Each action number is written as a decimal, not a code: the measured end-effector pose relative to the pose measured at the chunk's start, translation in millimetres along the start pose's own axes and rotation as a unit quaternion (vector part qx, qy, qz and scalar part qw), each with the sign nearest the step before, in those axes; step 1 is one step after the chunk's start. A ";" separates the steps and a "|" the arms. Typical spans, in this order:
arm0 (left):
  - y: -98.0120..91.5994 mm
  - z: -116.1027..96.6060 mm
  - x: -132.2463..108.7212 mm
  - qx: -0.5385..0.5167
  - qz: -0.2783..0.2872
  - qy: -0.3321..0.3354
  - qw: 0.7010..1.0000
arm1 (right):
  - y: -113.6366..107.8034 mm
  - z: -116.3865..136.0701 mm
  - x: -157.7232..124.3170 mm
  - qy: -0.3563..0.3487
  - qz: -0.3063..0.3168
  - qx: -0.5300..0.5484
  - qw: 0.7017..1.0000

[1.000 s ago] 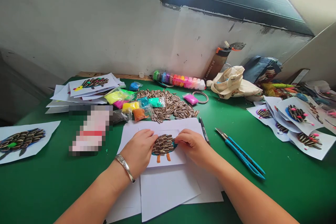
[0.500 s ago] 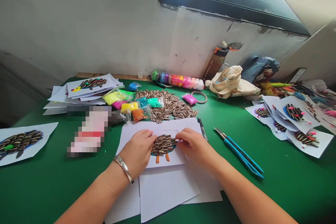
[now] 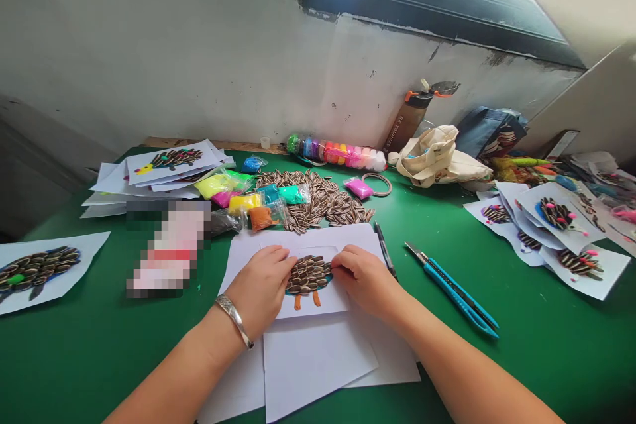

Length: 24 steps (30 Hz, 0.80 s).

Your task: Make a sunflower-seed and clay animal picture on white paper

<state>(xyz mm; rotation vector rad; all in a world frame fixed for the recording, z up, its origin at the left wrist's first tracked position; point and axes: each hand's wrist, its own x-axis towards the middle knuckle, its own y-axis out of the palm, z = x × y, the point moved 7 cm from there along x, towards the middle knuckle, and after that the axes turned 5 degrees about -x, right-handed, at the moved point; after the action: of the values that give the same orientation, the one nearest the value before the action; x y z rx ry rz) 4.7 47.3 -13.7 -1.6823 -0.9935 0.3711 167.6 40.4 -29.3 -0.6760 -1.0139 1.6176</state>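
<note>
A small paper picture lies on larger white sheets in front of me. Sunflower seeds cover its oval body in overlapping rows, with blue clay at the edge and two orange clay legs below. My left hand, wearing a silver bracelet, rests on the paper with fingers stretched out, its fingertips beside the seeds' left edge. At the right edge, my right hand pinches a seed against the body; the fingers mostly hide it.
Behind the sheets is a pile of loose sunflower seeds beside bagged coloured clay. A blue utility knife and a pen lie to the right. Finished seed pictures are stacked left and right. A bottle stands behind.
My right fingers have closed in tighter and shifted slightly left and down at the seed body's right edge. The left hand stays in place.
</note>
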 end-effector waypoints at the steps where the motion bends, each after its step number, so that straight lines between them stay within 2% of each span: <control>1: -0.2 -0.2 0.0 0.001 0.000 -0.001 1.000 | 0.0 0.2 0.3 0.001 0.000 -0.001 1.000; 7: -2.0 -1.2 -0.7 0.003 0.001 0.000 1.000 | -6.8 -7.0 0.7 -0.004 -0.012 0.058 0.998; 11: -1.4 0.2 -0.7 0.001 0.008 -0.003 1.000 | -14.4 -18.9 1.5 0.027 -0.037 0.115 0.992; 14: -1.2 0.9 -0.1 -0.002 0.011 -0.004 1.000 | -17.2 -24.9 5.5 0.044 -0.042 0.118 0.991; 21: -2.0 1.5 -1.6 -0.013 0.003 -0.002 1.000 | -28.0 -24.6 35.4 0.008 -0.042 -0.028 0.999; 24: -1.4 2.5 -2.3 -0.022 -0.002 -0.004 1.000 | -26.3 -14.9 51.1 -0.010 -0.035 -0.107 0.994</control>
<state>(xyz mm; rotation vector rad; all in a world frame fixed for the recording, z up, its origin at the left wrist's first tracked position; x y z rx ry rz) 1.0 47.3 -13.9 -1.7204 -1.0170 0.3555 178.3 95.5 -10.0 -0.7586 -1.2247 1.4699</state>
